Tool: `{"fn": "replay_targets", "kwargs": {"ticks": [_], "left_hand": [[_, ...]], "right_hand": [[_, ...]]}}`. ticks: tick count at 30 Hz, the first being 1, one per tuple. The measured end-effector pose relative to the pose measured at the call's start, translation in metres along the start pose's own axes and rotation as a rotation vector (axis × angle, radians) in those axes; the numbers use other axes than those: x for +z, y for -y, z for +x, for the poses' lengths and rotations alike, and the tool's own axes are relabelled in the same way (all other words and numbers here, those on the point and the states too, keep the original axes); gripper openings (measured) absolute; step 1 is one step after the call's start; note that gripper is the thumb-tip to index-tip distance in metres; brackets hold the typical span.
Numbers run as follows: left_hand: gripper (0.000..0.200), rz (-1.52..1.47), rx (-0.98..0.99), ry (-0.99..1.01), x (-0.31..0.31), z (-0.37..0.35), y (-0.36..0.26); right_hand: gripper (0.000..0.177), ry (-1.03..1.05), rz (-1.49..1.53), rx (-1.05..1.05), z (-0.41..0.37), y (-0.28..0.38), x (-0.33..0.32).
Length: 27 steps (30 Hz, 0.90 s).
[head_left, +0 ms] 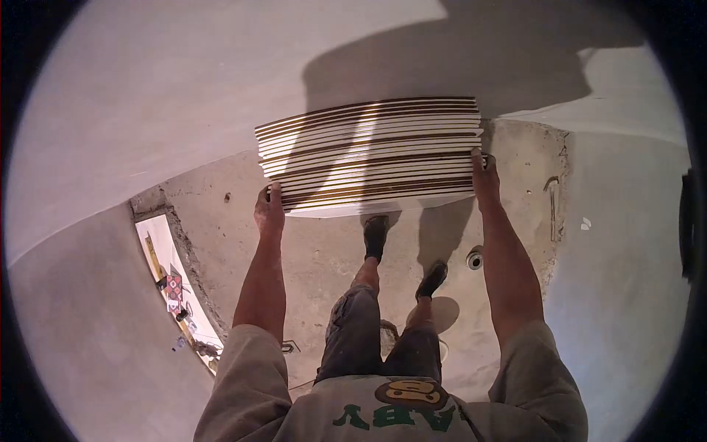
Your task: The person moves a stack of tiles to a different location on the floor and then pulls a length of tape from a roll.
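Fingers (480, 163) pressed tight to each end, left hand (269, 211) and right hand (486, 183) hold a tile stack (368, 151) over the concrete floor (317, 250); any tilt could spill loose tiles.

Bright light, hard shadow on the pale wall (184, 88) (heavy fisheye bend, black vignette at edges)

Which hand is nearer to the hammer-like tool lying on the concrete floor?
Right. The right hand holds the tile stack at the end towards the tool; the left hand holds the opposite end, the stack's whole width farther off.
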State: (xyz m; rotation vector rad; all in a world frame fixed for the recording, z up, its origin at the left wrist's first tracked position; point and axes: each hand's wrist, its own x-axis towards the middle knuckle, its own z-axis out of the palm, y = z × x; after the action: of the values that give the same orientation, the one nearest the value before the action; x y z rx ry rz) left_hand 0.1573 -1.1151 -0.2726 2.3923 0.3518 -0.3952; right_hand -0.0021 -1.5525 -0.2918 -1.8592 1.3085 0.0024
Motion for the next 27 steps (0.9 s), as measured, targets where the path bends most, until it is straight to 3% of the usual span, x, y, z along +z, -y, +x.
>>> {"fn": "replay_targets", "kwargs": {"ticks": [2, 10, 17, 19, 27], "left_hand": [[0.058, 0.065, -0.024, -0.027, -0.001, -0.004, -0.008], [0.056, -0.030, -0.019, 0.020, -0.001, 0.000, 0.003], [0.053, 0.009, -0.027, 0.003, -0.004, -0.004, -0.005], [0.052, -0.008, -0.028, 0.007, -0.005, -0.005, -0.006], [0.048, -0.015, -0.058, 0.000, -0.007, -0.011, -0.017]], "right_hand": [[0.055, 0.017, 0.046, -0.013, -0.001, -0.001, 0.001], [0.056, -0.012, -0.240, -0.006, 0.000, -0.019, 0.000], [0.057, -0.013, -0.170, -0.048, -0.015, 0.004, -0.011], [0.066, 0.033, -0.206, 0.012, -0.019, 0.013, -0.014], [0.067, -0.012, -0.131, -0.002, -0.007, -0.008, -0.005]]}}
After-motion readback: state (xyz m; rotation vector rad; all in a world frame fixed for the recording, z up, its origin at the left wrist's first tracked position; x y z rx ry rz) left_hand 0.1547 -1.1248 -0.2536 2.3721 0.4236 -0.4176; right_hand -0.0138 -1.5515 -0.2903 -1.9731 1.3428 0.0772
